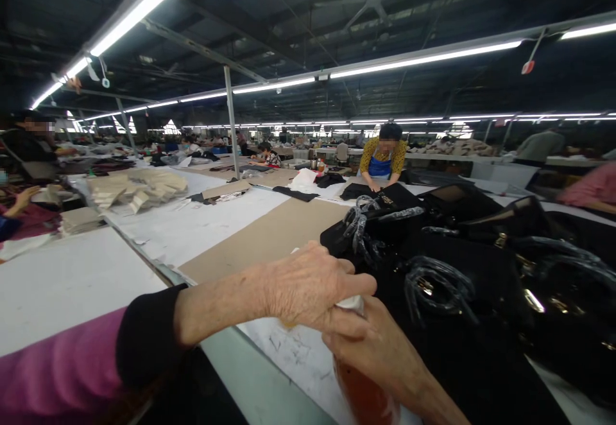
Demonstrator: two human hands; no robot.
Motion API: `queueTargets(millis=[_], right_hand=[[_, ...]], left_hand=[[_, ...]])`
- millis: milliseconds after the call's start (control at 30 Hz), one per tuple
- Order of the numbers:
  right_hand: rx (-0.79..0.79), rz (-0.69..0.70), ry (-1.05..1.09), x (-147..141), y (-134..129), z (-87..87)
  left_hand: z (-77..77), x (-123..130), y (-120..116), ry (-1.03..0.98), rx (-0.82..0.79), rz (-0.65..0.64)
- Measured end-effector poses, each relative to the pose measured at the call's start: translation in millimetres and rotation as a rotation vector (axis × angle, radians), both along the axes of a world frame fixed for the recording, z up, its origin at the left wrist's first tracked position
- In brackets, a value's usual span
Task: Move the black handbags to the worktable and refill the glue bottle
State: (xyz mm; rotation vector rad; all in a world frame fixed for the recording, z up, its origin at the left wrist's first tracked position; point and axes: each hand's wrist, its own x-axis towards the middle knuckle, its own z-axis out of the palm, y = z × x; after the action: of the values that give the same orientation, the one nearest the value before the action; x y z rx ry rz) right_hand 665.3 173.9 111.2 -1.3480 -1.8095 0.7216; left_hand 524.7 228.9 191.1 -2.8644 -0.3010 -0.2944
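Note:
My left hand point(312, 287), reaching in from a pink sleeve with a black cuff, is closed over the white cap point(353, 303) of a bottle. Below it, my right hand point(385, 348) wraps round the upper part of the bottle point(363, 396), which is clear with reddish-brown contents. The hands touch each other, and their fingers hide most of the cap. I cannot tell whether the cap is on tight or loose. Just right of my hands lie black handbags point(447, 258) with gold fittings and plastic-wrapped handles.
A white-covered table point(216, 213) with a brown sheet point(260, 232) stretches ahead. Stacks of cream pieces point(139, 187) lie at the left. Across the table a person in a yellow top point(384, 155) bends over black material. Other people sit at far left and right.

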Motion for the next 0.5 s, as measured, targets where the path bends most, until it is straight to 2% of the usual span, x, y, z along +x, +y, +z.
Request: queueTargets(millis=[67,167,367,500], right_hand=[[-0.015,-0.034,-0.03,1.4,-0.6,0.4],[0.004,-0.073,-0.05,4.8,0.9,-2.0],[0.097,-0.163,-0.065,6.0,7.6,-9.1],[0.051,-0.087,0.048,5.9,5.3,-3.4]], left_hand=[[-5.6,6.8,1.6,-0.019,0.091,0.008],[-8.5,13.8,-0.8,-0.044,0.124,0.06],[1.2,19.8,-8.8,0.009,-0.026,0.235],[10.3,14.2,-9.6,0.026,-0.193,0.268]])
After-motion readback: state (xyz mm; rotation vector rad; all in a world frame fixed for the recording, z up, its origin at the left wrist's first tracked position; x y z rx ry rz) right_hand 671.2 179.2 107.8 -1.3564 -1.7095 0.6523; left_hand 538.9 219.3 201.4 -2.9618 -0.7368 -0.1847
